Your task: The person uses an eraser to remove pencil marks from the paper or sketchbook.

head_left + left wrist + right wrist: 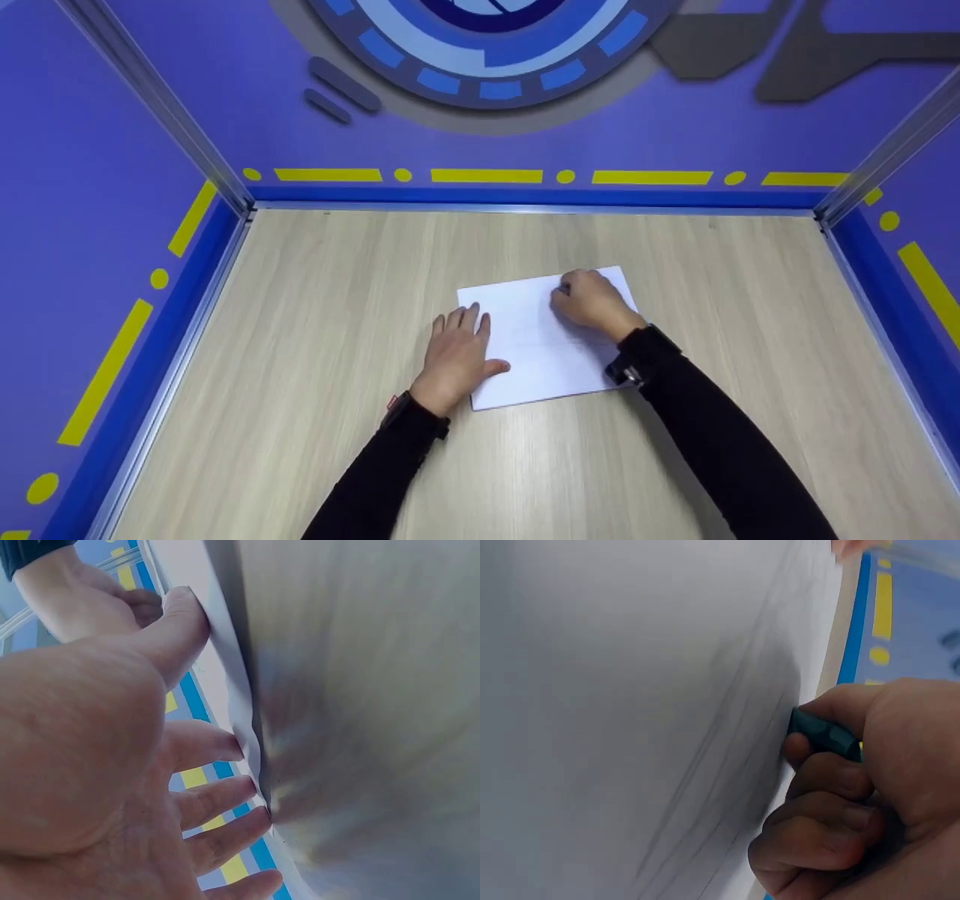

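Paper (534,367) on the desk (337,390), left hand (455,358) fingers spread at its edge, right hand (592,301) pinching a dark stub (825,736), looks like drawing or rubbing, next stroke probably needs it steady

On the table (337,322), between a left panel (67,195) and a right panel (926,202) and before a back panel (480,150), lies a paper sheet (532,367), the left hand (456,356) on its left edge and the right hand (594,304), with a small object (825,736) in its grip, at its far right part.
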`<state>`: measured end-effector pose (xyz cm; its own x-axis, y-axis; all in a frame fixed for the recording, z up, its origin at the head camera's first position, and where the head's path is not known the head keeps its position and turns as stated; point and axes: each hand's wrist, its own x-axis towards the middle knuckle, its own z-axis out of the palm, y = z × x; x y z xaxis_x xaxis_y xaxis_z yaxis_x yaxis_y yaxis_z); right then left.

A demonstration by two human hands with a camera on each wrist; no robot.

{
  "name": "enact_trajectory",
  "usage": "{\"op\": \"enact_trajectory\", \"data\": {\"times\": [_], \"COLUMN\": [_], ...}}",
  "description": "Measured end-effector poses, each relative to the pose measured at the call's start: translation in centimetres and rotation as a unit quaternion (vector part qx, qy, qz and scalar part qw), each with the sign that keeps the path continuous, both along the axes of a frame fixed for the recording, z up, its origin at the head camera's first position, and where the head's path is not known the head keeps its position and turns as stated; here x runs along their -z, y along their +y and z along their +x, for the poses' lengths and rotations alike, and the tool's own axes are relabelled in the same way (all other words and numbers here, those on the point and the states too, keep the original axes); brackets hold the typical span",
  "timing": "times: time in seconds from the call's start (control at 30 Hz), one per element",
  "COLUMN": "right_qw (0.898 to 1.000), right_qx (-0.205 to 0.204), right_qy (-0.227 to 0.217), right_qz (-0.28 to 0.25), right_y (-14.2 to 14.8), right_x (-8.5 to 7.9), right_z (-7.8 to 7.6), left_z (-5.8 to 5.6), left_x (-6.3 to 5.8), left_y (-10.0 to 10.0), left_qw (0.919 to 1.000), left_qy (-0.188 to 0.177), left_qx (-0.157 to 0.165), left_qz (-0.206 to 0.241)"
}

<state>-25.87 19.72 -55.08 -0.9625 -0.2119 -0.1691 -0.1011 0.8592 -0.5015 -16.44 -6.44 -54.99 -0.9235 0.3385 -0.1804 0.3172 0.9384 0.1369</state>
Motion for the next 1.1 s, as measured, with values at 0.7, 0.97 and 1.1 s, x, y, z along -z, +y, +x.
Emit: {"op": "enact_trajectory", "data": {"times": [0.7,0.97,1.1], "right_qw": [0.997,1.0,1.0], "right_qx": [0.069,0.014,-0.013], "right_qy": [-0.013,-0.004,0.006], "right_qz": [0.012,0.001,0.002], "right_y": [8.4,2.9,-1.1], "right_x": [-0.2,-0.1,-0.1], "right_z": [1.1,1.7,1.8], "left_z": [0.1,0.1,0.2], "left_x": [0.0,0.0,0.3], "left_y": [0.3,0.2,0.4], "left_qw": [0.9999,0.9998,0.9997], "left_qy": [0.009,0.018,0.022], "left_qx": [0.01,0.008,0.012], "left_qz": [0.009,0.006,0.008]}}
